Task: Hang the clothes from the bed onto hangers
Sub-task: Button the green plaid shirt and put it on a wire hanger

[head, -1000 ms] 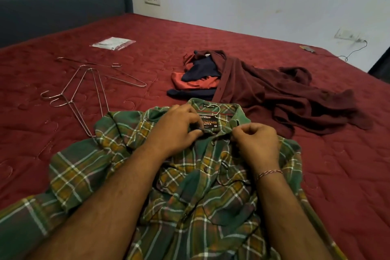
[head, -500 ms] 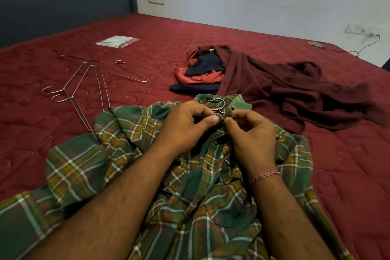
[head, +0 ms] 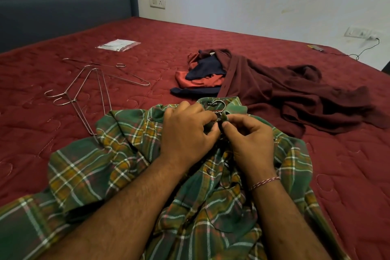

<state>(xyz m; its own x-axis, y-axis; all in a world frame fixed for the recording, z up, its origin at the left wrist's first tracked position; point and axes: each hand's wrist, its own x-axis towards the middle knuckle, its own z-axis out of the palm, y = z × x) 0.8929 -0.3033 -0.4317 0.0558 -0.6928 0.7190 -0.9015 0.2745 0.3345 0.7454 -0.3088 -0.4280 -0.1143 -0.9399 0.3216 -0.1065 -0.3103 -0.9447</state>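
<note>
Much of the hanger inside the plaid shirt is hidden; only its metal hook shows, poking out of the collar just past the fingertips. The spot where both hands meet is small and shadowed, so the button or buttonhole between them is hard to make out. Left hand has fingers curled, pinching the left edge of the shirt front just below the collar. Right hand pinches the facing edge, thumb and forefinger tight on the cloth, touching the left fingertips. The shirt lies face up on the red bed, spread beneath both forearms, its lower part and left sleeve cut off by the frame edge. Beyond the collar, a maroon garment lies crumpled, partly covering an orange and navy pile. To the left, spare wire hangers lie overlapped on the bed, one end tucked under the shirt's shoulder. A small plastic packet sits farther back.
</note>
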